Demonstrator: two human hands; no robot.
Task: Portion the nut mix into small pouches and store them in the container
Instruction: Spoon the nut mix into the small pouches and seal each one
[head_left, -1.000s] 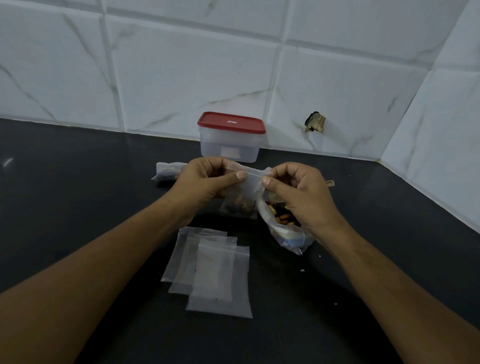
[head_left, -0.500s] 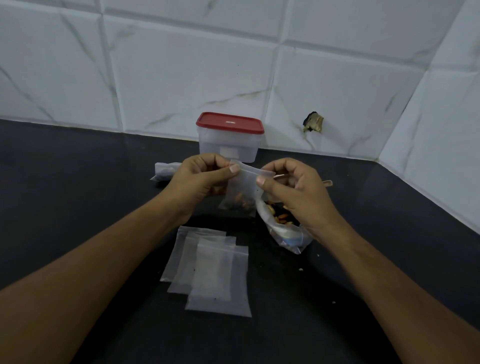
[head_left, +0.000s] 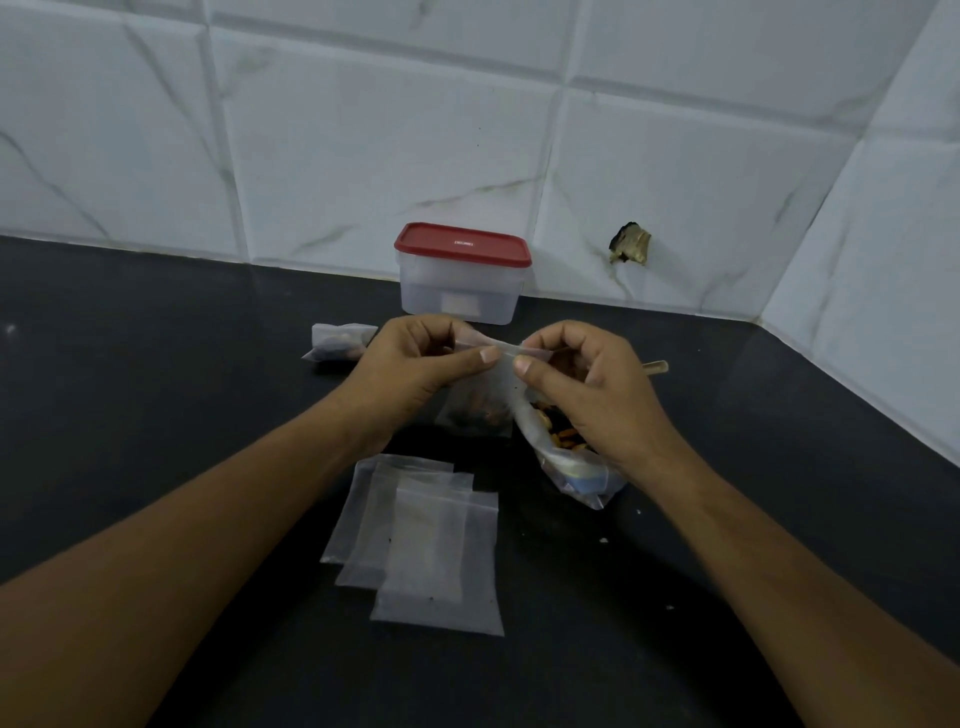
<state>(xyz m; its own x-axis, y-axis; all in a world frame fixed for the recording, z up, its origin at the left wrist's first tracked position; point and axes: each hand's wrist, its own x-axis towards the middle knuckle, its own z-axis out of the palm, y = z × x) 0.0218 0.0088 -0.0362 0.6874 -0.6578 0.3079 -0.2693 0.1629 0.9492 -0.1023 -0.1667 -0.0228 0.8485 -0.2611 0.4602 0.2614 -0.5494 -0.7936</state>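
Both hands hold a small clear pouch (head_left: 480, 402) with nut mix in its bottom, just above the dark counter. My left hand (head_left: 415, 369) pinches its zip strip on the left and my right hand (head_left: 587, 384) pinches it on the right, thumbs nearly touching. Under my right hand lies the big open bag of nut mix (head_left: 566, 452). A filled pouch (head_left: 337, 345) lies at the left behind my left hand. The clear container (head_left: 460, 288) with a red lid stands shut by the wall.
Three empty zip pouches (head_left: 421, 535) lie fanned out on the black counter (head_left: 156, 415) in front of me. A wooden stick (head_left: 655, 367) pokes out behind my right hand. White tiled walls meet in a corner at the right, with a chipped hole (head_left: 631, 249).
My right thumb has slid left along the zip strip towards my left thumb. The pouch has stayed at about the same height between the hands.
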